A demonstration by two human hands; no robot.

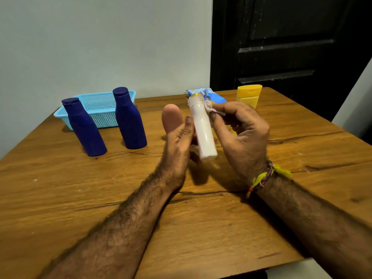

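White bottle point(203, 129) is hovering tilted over the bench point(80, 198): left hand point(178, 137) curling round its lower half, right hand point(241, 133) fingers point(223, 109) pinching tissue point(210, 106) against its neck. Hard rubbing risks it slipping free and dropping.

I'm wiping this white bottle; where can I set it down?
The table is bare in front of the blue bottles, left of the left hand, and right of the right hand, nearer than the yellow bottle. The back is crowded: basket, packet.
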